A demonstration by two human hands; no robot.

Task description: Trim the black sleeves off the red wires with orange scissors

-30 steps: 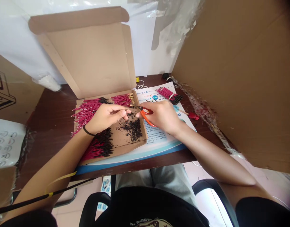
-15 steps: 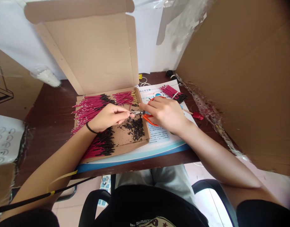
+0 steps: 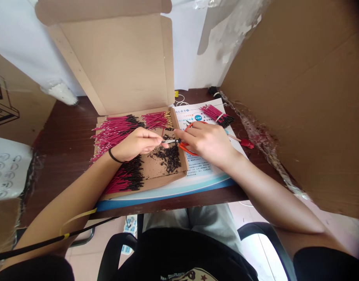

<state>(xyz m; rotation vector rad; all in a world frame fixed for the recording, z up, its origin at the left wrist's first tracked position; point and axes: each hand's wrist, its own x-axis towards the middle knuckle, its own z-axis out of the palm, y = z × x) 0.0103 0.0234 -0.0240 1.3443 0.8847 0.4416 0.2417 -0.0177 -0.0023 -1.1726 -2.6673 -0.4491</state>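
Note:
My left hand [image 3: 141, 142] is closed in a pinch over the open cardboard box [image 3: 183, 158]. Between its fingertips is a thin wire, mostly hidden, with a dark end by the blades. Wrapped round the orange-handled scissors [image 3: 183, 147] is my right hand [image 3: 210, 142], and the blades point left to my left fingertips. Red wires with black ends [image 3: 115, 128] lie in a thick pile along the box's left side. At its back right is a smaller group of red wires with gold-coloured tips [image 3: 156, 120]. Black cut scraps [image 3: 170, 158] are scattered below the blades.
A banded bundle of red and black wires [image 3: 217, 115] rests on the printed sheet [image 3: 208, 177]. Right of it lies a red-ended stick [image 3: 246, 143]. The box lid [image 3: 115, 66] stands upright behind, and a large cardboard panel [image 3: 308, 97] walls off the right.
The scissors' blades look closer together than before. Both hands stay at nearly the same place over the box, and the whole view has shifted slightly.

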